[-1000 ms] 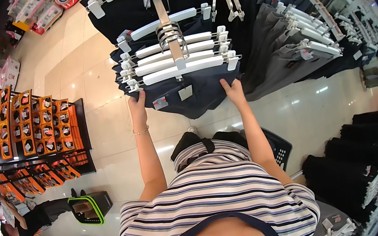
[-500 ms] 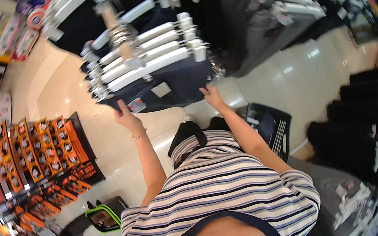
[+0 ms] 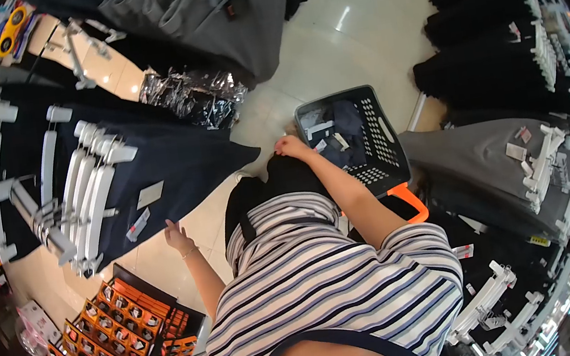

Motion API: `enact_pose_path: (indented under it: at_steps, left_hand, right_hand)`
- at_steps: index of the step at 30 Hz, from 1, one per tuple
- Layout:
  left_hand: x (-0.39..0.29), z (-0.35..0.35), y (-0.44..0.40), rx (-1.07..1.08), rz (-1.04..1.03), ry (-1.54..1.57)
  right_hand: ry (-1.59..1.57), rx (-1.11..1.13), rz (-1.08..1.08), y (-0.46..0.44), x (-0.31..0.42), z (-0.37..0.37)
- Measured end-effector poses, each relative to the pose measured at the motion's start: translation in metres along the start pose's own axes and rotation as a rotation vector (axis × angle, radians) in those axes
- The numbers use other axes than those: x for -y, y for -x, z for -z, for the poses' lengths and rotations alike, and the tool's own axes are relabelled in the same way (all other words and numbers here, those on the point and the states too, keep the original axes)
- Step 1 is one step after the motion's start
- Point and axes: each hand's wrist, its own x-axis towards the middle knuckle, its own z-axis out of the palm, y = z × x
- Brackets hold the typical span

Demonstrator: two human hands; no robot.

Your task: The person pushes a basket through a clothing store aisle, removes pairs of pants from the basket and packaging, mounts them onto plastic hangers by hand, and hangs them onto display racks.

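Note:
Dark navy trousers (image 3: pixel 175 163) hang from white clip hangers (image 3: pixel 89 196) on a metal rail at the left. Just below their lower edge is my left hand (image 3: pixel 179 239), fingers apart and holding nothing, close to the cloth and the white tag. My right hand (image 3: pixel 288 146) is by my lap, its fingers curled together; whether anything is in them is too small to tell. Beside it on the floor stands a dark perforated basket (image 3: pixel 384 140) with an orange handle (image 3: pixel 411 203). Folded dark clothes (image 3: pixel 343 130) with tags lie inside it.
Grey trousers (image 3: pixel 237 33) hang at the top, above shiny plastic-wrapped goods (image 3: pixel 198 92). Racks of black clothes (image 3: pixel 487 72) and grey clothes (image 3: pixel 484 159) line the right. An orange display rack (image 3: pixel 115 337) stands at the lower left.
The view has turned to the right, so the navy trousers now lie at the left. Both hands have come off the trousers; the right one has moved down by the basket.

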Motion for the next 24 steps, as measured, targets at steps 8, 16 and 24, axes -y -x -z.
enact_pose_path:
  at_steps: [8, 16, 24]
  left_hand:
    - [0.029, -0.060, 0.012, 0.148, 0.242, -0.066]
    - [0.015, -0.114, 0.010, 0.265, -0.033, -0.177]
    - [0.041, -0.126, 0.028, 0.282, -0.038, -0.368]
  right_hand:
    - [-1.603, -0.774, -0.557, 0.059, -0.163, 0.127]
    - [-1.173, -0.753, -0.729, 0.003, -0.226, 0.160]
    - [-1.116, -0.653, -0.506, -0.151, -0.235, 0.155]
